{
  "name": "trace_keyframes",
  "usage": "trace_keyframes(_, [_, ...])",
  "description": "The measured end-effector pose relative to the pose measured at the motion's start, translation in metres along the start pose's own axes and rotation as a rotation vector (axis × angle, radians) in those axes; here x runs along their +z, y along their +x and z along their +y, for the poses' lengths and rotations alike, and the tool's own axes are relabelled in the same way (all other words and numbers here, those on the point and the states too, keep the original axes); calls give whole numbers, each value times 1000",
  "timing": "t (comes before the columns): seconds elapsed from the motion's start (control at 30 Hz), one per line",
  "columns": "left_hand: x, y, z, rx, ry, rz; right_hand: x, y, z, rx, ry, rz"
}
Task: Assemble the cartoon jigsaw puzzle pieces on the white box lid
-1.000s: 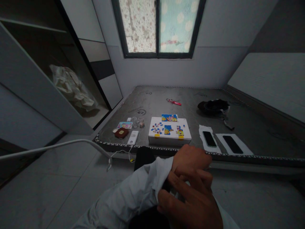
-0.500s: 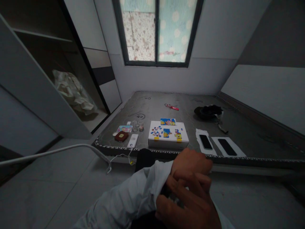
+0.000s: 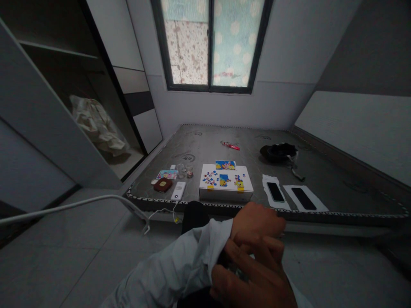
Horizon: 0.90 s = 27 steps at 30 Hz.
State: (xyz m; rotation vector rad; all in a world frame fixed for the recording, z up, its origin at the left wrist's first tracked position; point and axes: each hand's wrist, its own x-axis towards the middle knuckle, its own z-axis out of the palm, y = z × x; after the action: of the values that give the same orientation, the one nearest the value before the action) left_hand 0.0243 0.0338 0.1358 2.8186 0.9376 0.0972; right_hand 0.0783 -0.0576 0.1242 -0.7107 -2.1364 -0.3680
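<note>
My left hand point(image 3: 257, 219) is held across in front of my body, back upward, with its fingers curled under and nothing visible in them. A pale sleeve point(image 3: 180, 261) covers that forearm up to the wrist. My right hand point(image 3: 257, 271) lies over the left wrist, fingers bent and pinching around a wristwatch point(image 3: 236, 270). Only a dark strap and a shiny bit of the watch show between the fingers. Just beyond the hands, a white box point(image 3: 226, 194) on the bed bears jigsaw pieces point(image 3: 210, 177) and partly joined picture sections point(image 3: 224, 180).
On the grey mattress point(image 3: 205, 141) lie two phones point(image 3: 275, 192) on white sheets, a dark cap point(image 3: 278, 152), a red packet point(image 3: 230, 145), a brown case point(image 3: 162, 184), a white power bank point(image 3: 178, 191) and small glass jars point(image 3: 181, 170). A white cable point(image 3: 80, 203) crosses at left.
The view has shifted very slightly. Both hands stay together at the left wrist, the right fingers moving only a little. The things on the bed have not moved.
</note>
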Motion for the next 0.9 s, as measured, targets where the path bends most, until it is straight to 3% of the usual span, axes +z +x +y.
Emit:
trace_keyframes(0.17, [6, 1, -1, -44, -7, 11, 0, -2, 2, -17, -16, -36])
trace_keyframes(0.57, [14, 8, -5, 6, 1, 46, 19, -10, 4, 50, -29, 120])
trace_keyframes(0.73, [24, 11, -19, -136, -49, -19, 39, -21, 9, 157, 56, 247])
trace_keyframes(0.9, [50, 10, -47, -292, -66, -15, 44, -36, 23, 179, 31, 105])
